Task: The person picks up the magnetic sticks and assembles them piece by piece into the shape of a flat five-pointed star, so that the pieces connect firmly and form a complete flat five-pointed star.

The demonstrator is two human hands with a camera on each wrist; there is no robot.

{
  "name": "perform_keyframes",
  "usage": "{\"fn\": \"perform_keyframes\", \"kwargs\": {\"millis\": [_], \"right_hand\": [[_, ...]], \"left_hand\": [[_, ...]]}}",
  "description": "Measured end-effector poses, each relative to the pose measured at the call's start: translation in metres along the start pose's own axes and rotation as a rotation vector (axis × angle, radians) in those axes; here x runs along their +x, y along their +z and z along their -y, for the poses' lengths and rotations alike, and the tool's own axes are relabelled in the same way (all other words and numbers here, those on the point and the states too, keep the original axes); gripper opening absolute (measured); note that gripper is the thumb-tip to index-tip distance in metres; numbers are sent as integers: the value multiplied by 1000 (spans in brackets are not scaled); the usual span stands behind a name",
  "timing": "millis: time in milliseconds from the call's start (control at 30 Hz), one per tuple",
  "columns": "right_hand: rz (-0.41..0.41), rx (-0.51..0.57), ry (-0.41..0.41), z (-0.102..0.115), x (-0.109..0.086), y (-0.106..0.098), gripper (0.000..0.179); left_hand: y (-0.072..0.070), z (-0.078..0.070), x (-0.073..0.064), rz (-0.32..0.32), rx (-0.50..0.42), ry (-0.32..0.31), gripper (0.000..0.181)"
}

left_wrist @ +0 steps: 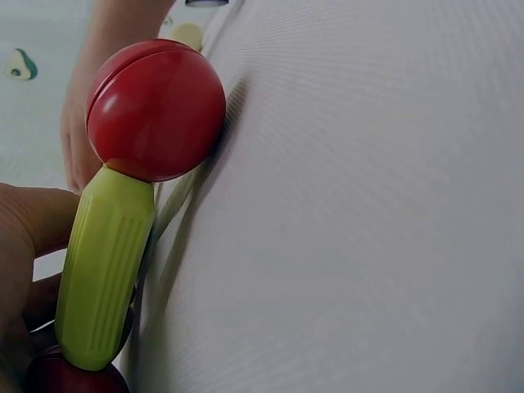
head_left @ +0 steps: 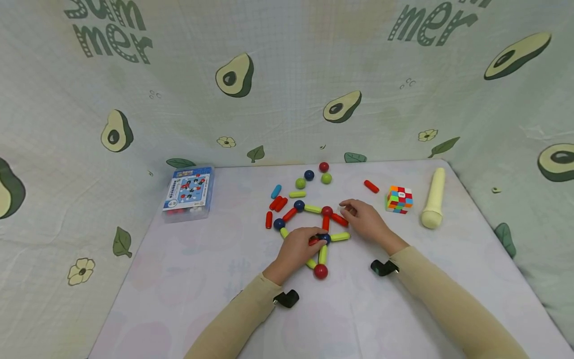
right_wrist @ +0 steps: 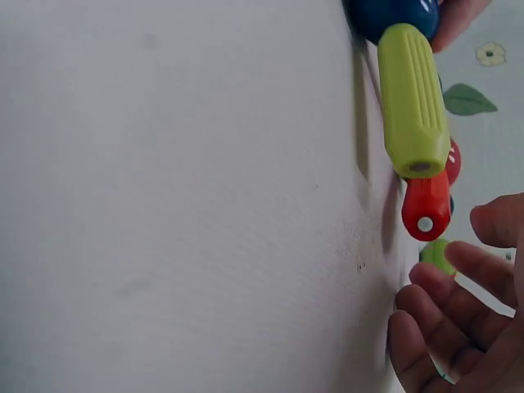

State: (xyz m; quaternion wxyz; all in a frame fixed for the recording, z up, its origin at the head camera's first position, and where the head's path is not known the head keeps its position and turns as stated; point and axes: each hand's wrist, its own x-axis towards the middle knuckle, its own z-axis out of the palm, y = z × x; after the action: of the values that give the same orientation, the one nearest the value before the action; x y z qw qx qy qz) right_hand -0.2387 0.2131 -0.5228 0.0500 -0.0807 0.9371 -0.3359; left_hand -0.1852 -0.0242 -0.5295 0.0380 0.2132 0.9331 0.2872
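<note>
A magnetic stick-and-ball frame of green and red rods joined by blue and red balls lies on the table. My left hand [head_left: 299,248] pinches the blue ball [head_left: 326,239] at the frame's middle, partly covering a red rod [head_left: 313,241]. From that ball a green rod [right_wrist: 413,102] sticks out to the right, and another green rod [left_wrist: 106,270] runs to the near red ball [left_wrist: 155,110]. My right hand [head_left: 366,221] hovers with loosely bent fingers beside a red rod [head_left: 339,219] on the far red ball [head_left: 327,211], holding nothing.
Loose balls, including a dark blue ball [head_left: 309,175], and several loose rods lie behind the frame. One red rod [head_left: 371,186] is near a puzzle cube [head_left: 399,200]. A pale yellow club-shaped object [head_left: 433,199] lies far right; a plastic box [head_left: 189,194] sits at the left.
</note>
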Motion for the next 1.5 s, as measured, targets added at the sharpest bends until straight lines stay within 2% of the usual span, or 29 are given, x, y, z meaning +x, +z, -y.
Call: {"fn": "perform_keyframes", "kwargs": {"millis": [233, 433, 667, 867, 1133, 1500], "right_hand": [[-14, 0, 4, -8, 32, -8, 45], [20, -25, 21, -5, 62, -14, 55], [74, -79, -16, -1, 91, -17, 62], [115, -196, -71, 1, 104, -17, 65], [107, -284, -106, 8, 98, -18, 43], [123, -256, -65, -6, 52, -19, 38]], "left_hand": [[-1, -1, 1, 9, 4, -9, 36], [-1, -2, 0, 7, 19, -14, 37], [0, -4, 1, 13, 24, -20, 37], [1, -7, 2, 27, 24, -18, 37], [1, -7, 2, 13, 13, -1, 36], [-1, -1, 2, 7, 26, -20, 37]]}}
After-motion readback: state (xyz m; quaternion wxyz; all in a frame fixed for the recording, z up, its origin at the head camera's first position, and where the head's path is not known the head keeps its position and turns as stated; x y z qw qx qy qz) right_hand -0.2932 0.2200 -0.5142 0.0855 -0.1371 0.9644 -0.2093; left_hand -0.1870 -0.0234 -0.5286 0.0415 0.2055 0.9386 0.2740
